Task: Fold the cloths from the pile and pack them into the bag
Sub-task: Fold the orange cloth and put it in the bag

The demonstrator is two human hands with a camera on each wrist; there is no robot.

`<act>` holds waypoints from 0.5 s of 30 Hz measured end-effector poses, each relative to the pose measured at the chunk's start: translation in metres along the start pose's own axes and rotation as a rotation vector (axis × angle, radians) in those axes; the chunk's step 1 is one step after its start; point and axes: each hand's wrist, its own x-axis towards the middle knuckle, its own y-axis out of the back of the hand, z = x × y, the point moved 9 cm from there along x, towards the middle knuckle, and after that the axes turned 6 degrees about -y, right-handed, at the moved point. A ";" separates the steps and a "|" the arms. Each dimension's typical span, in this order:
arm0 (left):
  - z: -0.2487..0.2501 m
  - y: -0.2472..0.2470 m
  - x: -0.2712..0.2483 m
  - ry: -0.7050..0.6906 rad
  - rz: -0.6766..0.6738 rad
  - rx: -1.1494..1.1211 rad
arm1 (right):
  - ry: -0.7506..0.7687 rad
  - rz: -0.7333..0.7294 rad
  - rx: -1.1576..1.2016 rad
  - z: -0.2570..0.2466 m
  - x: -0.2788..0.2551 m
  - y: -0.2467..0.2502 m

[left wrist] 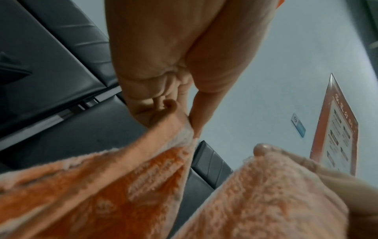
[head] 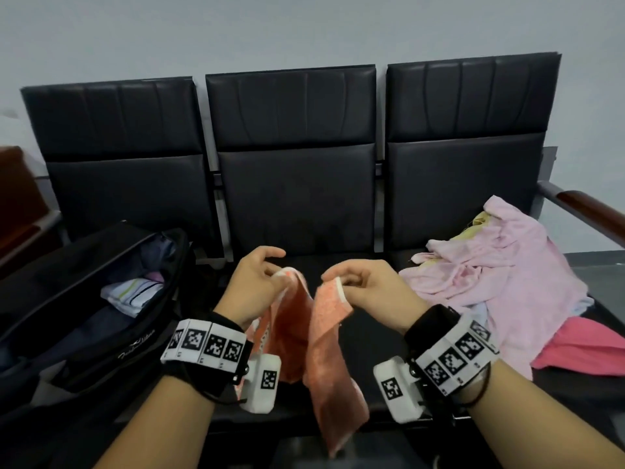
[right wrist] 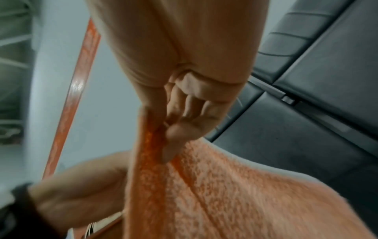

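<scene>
An orange terry cloth (head: 318,336) hangs in the air over the middle seat, held by its top edge. My left hand (head: 260,282) pinches one upper corner, my right hand (head: 358,286) pinches the other, a small gap apart. The left wrist view shows the orange cloth (left wrist: 106,190) nipped by my left hand (left wrist: 180,119). In the right wrist view my right hand (right wrist: 165,127) grips a fold of the orange cloth (right wrist: 214,194). The pile of cloths (head: 500,282), pink, yellow and red, lies on the right seat. The open black bag (head: 67,319) sits on the left seat with folded cloths inside.
A row of black padded seats (head: 297,198) stands against a pale wall. A wooden armrest (head: 595,208) bounds the right end. An orange-framed notice (left wrist: 335,129) hangs on the wall.
</scene>
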 end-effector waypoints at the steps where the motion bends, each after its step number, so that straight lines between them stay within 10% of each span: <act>1: 0.002 -0.003 -0.003 -0.005 -0.011 -0.023 | 0.021 0.029 -0.099 0.000 0.001 -0.003; 15: 0.017 -0.022 -0.022 -0.106 -0.204 -0.115 | 0.150 0.200 -0.409 -0.008 0.002 -0.029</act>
